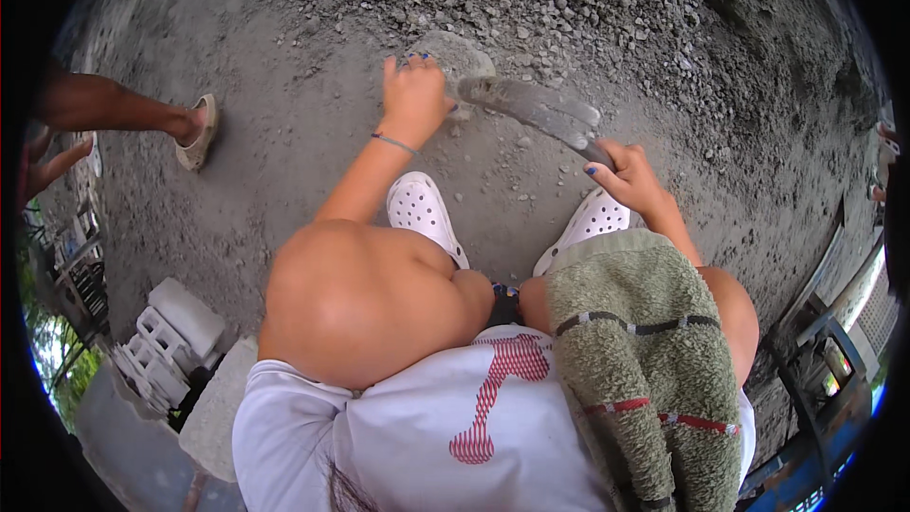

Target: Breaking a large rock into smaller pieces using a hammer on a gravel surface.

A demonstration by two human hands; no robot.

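My right hand (633, 176) is closed around the dark handle of a machete-like knife (531, 106). Its broad, worn blade, smeared with grey dust, points left and away from me. The blade's tip end lies beside a roundish grey stone (462, 54) on the ground. My left hand (415, 100) is at the near left side of that stone, with fingers bent and the thumb toward the blade. The fingertips rest at the stone's edge, gripping it as far as I can see. Part of the stone is hidden behind this hand.
Loose gravel (607, 0) is heaped beyond the stone. My white clogs (422, 211) stand close below my hands. A green towel (635, 313) lies over my right thigh. Another person's leg and clog (197, 133) are at the left. Concrete hollow blocks (156, 356) sit at the lower left.
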